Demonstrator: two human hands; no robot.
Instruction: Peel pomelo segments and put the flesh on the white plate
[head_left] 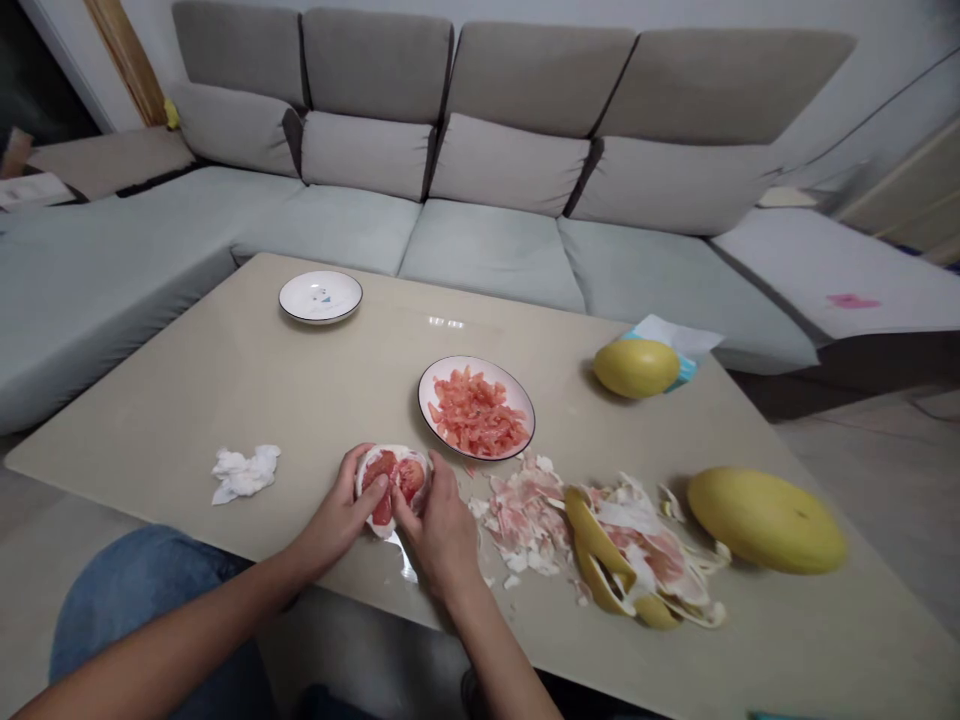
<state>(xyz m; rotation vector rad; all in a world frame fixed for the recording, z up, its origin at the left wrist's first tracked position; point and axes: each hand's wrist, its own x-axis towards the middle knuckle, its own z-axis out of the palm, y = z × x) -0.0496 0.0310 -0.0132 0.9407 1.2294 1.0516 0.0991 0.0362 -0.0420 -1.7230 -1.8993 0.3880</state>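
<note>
Between my two hands, above the table's near edge, is a partly peeled red pomelo point(393, 487) with white pith around its outside. My left hand point(351, 507) grips its left side, the thumb pressed on the red flesh. On the other side my right hand point(442, 525) holds it, thumb also on the flesh near the middle. Just beyond the hands a plate point(425, 392) with a dark rim bears a heap of red pomelo pulp point(480, 415). Right of my right hand lie torn membrane scraps point(525, 510) and yellow peel point(596, 550).
Two whole yellow pomelos, one at the far right point(636, 367) beside a blue tissue pack point(686, 370), one nearer point(765, 520), rest on the table point(187, 380). A crumpled tissue point(245, 474) lies left. A white plate point(320, 297) stands far left. Behind is a grey sofa point(487, 240).
</note>
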